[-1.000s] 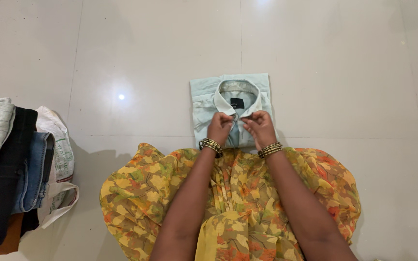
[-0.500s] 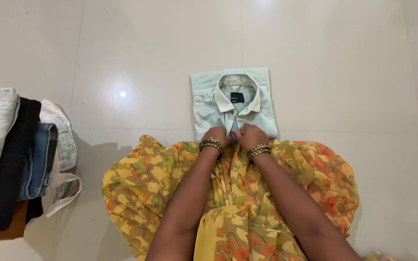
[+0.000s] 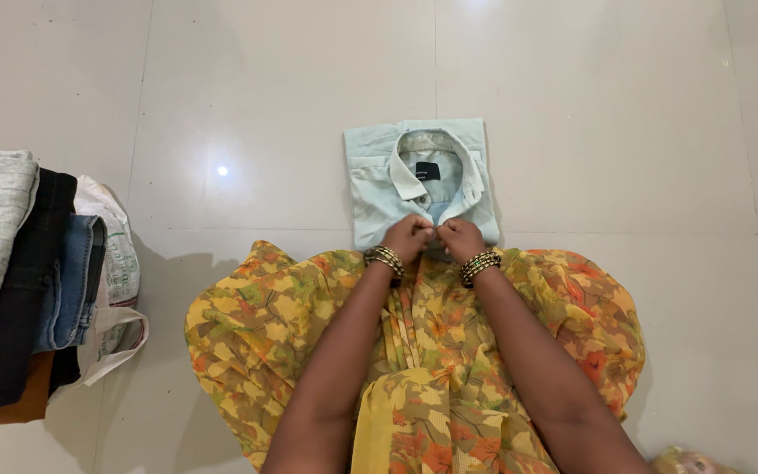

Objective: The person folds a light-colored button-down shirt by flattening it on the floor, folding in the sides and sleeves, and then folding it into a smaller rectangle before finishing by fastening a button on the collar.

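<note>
My left hand (image 3: 408, 237) and right hand (image 3: 461, 238) pinch shut on the folded pale shirt (image 3: 379, 184) at its six o'clock edge; soft, light cloth, best held by the placket.

My hands slid down from the collar (image 3: 423, 175) of the folded shirt (image 3: 379, 189); my left hand (image 3: 408, 237) and right hand (image 3: 461, 237) ended up pinched together at its lower placket, near mid-frame.

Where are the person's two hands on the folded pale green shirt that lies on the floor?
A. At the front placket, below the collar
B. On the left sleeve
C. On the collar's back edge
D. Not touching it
A: the left hand and the right hand meet at the placket of the folded pale green shirt, just below its collar.
</note>
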